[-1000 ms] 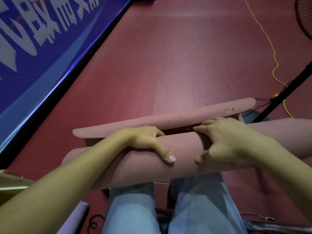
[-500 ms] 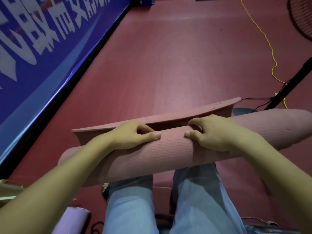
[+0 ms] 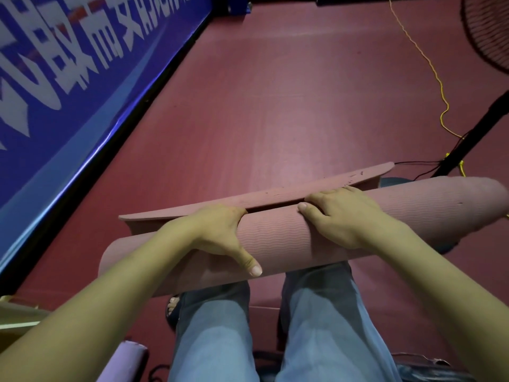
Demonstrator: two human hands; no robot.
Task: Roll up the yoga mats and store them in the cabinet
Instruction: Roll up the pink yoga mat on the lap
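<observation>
A pink yoga mat point(image 3: 278, 238) is almost fully rolled and lies crosswise over my knees, its ribbed outer face towards me. Its last loose flap point(image 3: 275, 193) sticks out flat along the far side of the roll. My left hand point(image 3: 220, 232) grips the roll left of centre, fingers curled over the top into the gap under the flap, thumb stretched down the near side. My right hand point(image 3: 338, 213) presses on the roll right of centre, fingers at the same gap. A rolled lilac mat point(image 3: 121, 362) shows at the bottom left.
The floor point(image 3: 275, 92) is dark red. A blue banner point(image 3: 68, 78) with white characters runs along the left. A yellow cord point(image 3: 424, 64), a black stand leg point(image 3: 473, 133) and a fan point(image 3: 487, 31) are on the right. A pale wooden edge point(image 3: 16, 315) is at the far left.
My left thumb has stretched back down the near side of the roll, and both hands have shifted slightly on the mat. The loose flap is still out.
</observation>
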